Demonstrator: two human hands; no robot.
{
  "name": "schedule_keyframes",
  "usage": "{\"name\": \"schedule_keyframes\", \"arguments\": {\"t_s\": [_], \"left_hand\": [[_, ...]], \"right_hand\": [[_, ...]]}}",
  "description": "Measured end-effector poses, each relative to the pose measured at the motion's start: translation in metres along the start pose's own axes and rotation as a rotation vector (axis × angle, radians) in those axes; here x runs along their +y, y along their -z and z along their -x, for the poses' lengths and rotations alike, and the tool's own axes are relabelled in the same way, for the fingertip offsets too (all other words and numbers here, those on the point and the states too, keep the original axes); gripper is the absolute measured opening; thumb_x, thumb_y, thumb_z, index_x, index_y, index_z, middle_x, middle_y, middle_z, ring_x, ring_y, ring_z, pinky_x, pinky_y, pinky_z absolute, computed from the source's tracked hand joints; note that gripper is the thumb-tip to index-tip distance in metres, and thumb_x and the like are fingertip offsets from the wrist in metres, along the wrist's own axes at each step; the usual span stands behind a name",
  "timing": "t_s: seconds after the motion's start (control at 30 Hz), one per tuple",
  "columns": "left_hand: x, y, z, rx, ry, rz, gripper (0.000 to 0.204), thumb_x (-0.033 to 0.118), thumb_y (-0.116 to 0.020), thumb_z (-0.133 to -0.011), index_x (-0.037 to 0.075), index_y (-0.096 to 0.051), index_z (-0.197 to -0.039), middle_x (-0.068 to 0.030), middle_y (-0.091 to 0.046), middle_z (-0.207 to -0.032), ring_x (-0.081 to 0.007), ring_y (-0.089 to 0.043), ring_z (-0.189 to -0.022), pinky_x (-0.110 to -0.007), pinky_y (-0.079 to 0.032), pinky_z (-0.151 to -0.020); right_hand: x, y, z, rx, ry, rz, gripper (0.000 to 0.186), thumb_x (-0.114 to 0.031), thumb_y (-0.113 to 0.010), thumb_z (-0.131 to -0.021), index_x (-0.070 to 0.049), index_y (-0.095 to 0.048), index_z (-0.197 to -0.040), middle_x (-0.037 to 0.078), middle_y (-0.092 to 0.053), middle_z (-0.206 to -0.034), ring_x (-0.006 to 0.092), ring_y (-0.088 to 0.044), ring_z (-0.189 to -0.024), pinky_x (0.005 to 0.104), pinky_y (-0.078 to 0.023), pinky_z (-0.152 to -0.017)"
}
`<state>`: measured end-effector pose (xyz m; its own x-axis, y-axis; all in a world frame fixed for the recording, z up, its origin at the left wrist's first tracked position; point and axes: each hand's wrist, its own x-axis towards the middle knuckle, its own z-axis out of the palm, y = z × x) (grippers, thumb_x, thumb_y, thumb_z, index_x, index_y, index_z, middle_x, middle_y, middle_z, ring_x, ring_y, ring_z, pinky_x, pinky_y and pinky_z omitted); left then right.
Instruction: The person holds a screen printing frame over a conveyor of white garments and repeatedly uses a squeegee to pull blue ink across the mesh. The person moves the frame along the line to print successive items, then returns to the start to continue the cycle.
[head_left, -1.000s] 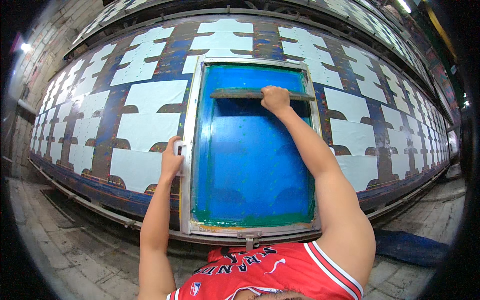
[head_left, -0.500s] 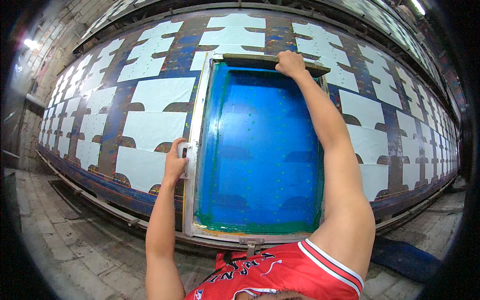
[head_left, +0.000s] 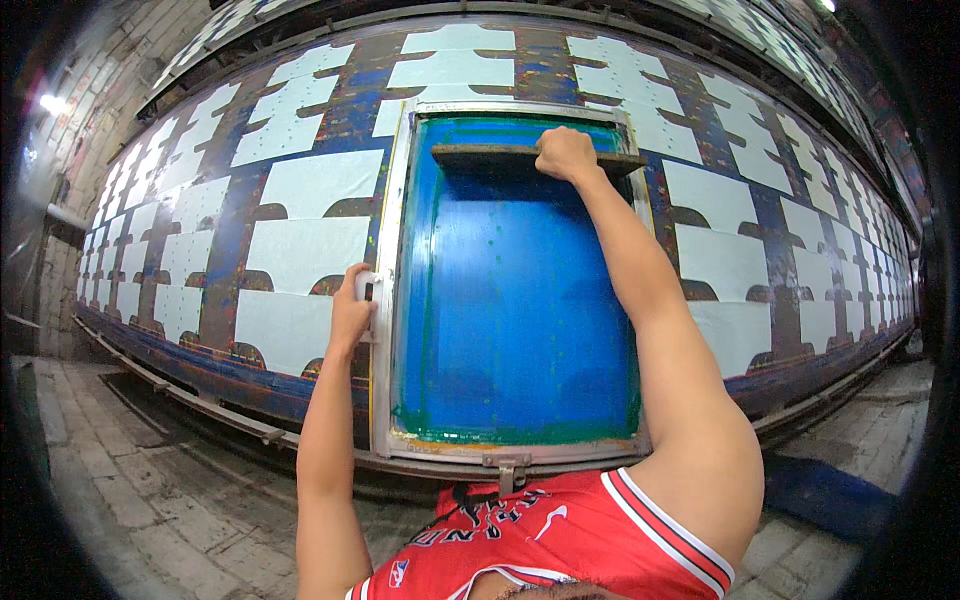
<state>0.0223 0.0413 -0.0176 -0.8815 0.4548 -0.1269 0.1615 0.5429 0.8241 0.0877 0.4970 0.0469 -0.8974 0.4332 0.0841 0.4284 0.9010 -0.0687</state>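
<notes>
Head view: my right hand (head_left: pixel 567 153), fingers closed, holds the squeegee (head_left: pixel 490 156) at upper centre; my left hand (head_left: pixel 350 312), fingers curled, seems to grip the handle (head_left: pixel 374 280) of the central screen (head_left: pixel 520 330). I judge lopsided pressure could tilt the squeegee; slack holding, shift the screen.

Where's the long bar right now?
Head view, upper part, just right of centre: the long bar spans the blue screen's far end, gripped by the right hand.

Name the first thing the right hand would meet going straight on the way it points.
Probably the far rail of the screen frame, just beyond the right hand and the bar it holds; height is hard to judge, so it might pass over.
</notes>
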Motion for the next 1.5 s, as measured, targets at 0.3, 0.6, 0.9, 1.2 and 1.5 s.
{"name": "schedule_keyframes", "arguments": {"t_s": [0.3, 0.6, 0.9, 1.2, 1.5], "left_hand": [[-0.012, 0.000, 0.002, 0.002, -0.059, 0.065, 0.067, -0.007, -0.053, -0.064, 0.013, -0.058, -0.127, -0.0198, -0.070, -0.097, -0.0340, -0.068, -0.088, -0.038, -0.051, -0.081], [-0.018, -0.001, -0.002, -0.007, -0.058, 0.070, 0.063, -0.005, -0.049, -0.068, 0.014, -0.058, -0.128, -0.0220, -0.070, -0.100, -0.0354, -0.068, -0.090, -0.040, -0.050, -0.081], [-0.023, -0.004, 0.002, 0.007, -0.135, 0.030, 0.066, -0.004, -0.052, -0.071, 0.012, -0.053, -0.135, -0.0243, -0.069, -0.109, -0.0393, -0.068, -0.100, -0.042, -0.051, -0.088], [-0.036, -0.010, -0.006, 0.134, -0.144, -0.138, 0.046, 0.004, -0.058, -0.074, -0.002, -0.056, -0.120, -0.0291, -0.069, -0.104, -0.0445, -0.067, -0.101, -0.047, -0.051, -0.088], [-0.047, -0.013, -0.011, 0.194, -0.134, -0.253, 0.031, 0.008, -0.064, -0.075, -0.005, -0.063, -0.103, -0.0300, -0.069, -0.099, -0.0458, -0.068, -0.095, -0.050, -0.051, -0.084]], "right_hand": [[-0.070, 0.013, 0.208, -0.034, 0.034, 0.007, 0.016, -0.018, -0.065, -0.065, -0.009, -0.076, -0.073, 0.020, -0.072, -0.079, 0.0375, -0.072, -0.074, 0.0492, -0.058, -0.066], [-0.145, 0.024, 0.407, -0.077, 0.014, -0.096, 0.016, -0.019, -0.068, -0.067, -0.009, -0.072, -0.079, 0.011, -0.071, -0.083, 0.0311, -0.071, -0.076, 0.0452, -0.057, -0.066], [-0.178, 0.019, 0.497, -0.018, 0.038, -0.190, 0.042, -0.013, -0.073, -0.063, -0.004, -0.065, -0.103, 0.010, -0.068, -0.109, 0.0277, -0.067, -0.103, 0.0399, -0.056, -0.085], [-0.150, 0.048, 0.505, -0.171, 0.213, -0.393, 0.060, -0.011, -0.072, -0.067, 0.003, -0.061, -0.125, 0.022, -0.064, -0.124, 0.0356, -0.060, -0.120, 0.0432, -0.049, -0.103], [0.046, 0.020, 0.447, 0.422, -0.587, -0.322, 0.033, -0.019, -0.068, -0.085, 0.002, -0.066, -0.111, 0.023, -0.068, -0.107, 0.0396, -0.064, -0.102, 0.0483, -0.049, -0.091]]}}
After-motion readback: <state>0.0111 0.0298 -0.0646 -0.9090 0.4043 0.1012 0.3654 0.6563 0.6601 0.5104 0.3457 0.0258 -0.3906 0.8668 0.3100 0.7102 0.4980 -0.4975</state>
